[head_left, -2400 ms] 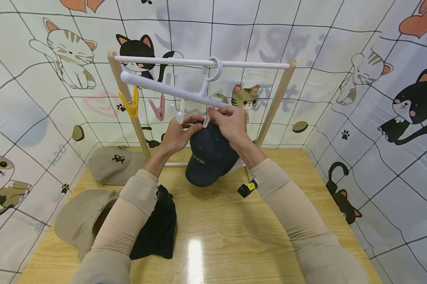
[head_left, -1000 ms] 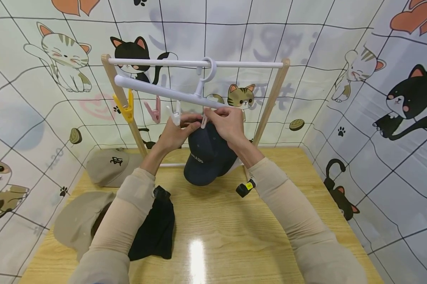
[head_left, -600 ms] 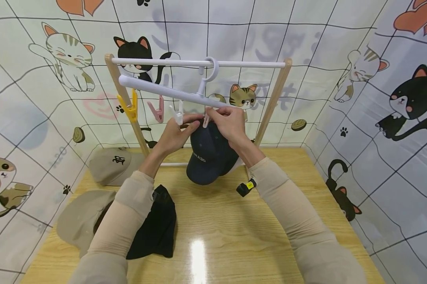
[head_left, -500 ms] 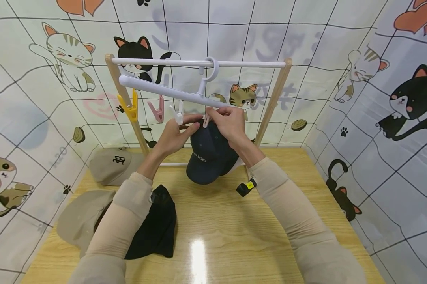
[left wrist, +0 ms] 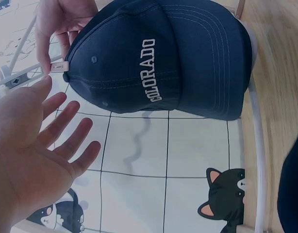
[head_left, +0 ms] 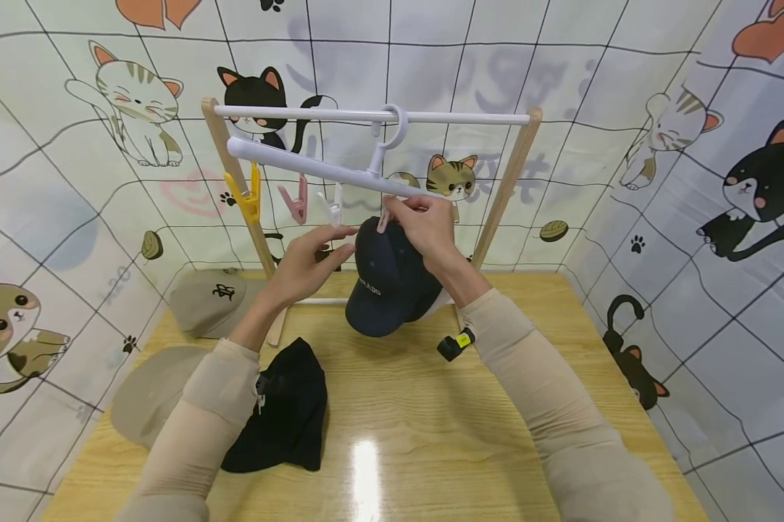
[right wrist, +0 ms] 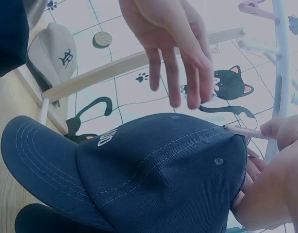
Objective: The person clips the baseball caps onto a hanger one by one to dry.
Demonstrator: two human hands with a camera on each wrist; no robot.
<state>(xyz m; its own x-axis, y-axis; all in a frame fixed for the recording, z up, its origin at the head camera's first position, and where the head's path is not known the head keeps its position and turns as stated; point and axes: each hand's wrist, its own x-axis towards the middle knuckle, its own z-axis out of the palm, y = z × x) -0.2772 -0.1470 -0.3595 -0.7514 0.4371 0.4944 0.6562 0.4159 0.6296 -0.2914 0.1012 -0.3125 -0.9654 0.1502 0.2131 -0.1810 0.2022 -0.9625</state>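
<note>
A navy baseball cap (head_left: 392, 279) lettered COLORADO hangs brim down below a white hanger (head_left: 320, 170). At its crown, a pale pink clothespin (head_left: 384, 220) sits on the fabric. My right hand (head_left: 431, 226) pinches that clothespin between thumb and fingers, as the clothespin (right wrist: 246, 131) in the right wrist view also shows. Apart from the cap, just to its left, is my left hand (head_left: 307, 264); its fingers are spread and hold nothing, the left wrist view showing the same hand (left wrist: 37, 141). Part of the cap's back is hidden behind my right hand.
The hanger hooks on the white bar (head_left: 288, 113) of a wooden rack. Yellow (head_left: 248, 199), pink (head_left: 295, 203) and white clothespins (head_left: 334, 206) hang from it. Beige caps (head_left: 209, 301) and a black hat (head_left: 288, 413) lie on the table at left; a black strap (head_left: 453, 344) shows near my right sleeve.
My left hand has let go of the cap's crown and drawn away to the left and slightly down, its fingers spreading. The right hand stays at the clothespin, still pinching it.
</note>
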